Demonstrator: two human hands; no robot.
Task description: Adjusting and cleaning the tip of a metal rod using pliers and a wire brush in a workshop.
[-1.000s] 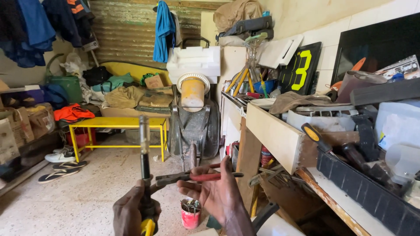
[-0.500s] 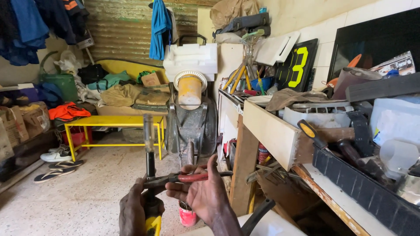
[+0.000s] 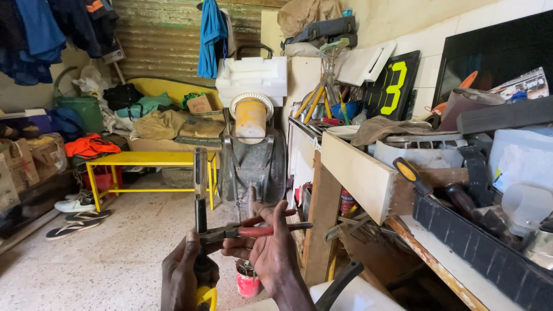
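Pliers (image 3: pixel 253 231) with red handles sit squeezed in the right hand (image 3: pixel 271 250), biting the upright screwdriver (image 3: pixel 200 190) that the left hand (image 3: pixel 184 276) grips steady, probably for leverage.

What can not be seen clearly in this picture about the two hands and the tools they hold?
- Head view: the left hand covers the screwdriver's lower shaft, and the bottom edge cuts off its yellow handle.
- The plier jaws meet the shaft behind the left hand's fingers, so whether they grip it is hidden.
- The right hand covers part of the red handles.
- The red cup's contents are too small to identify.
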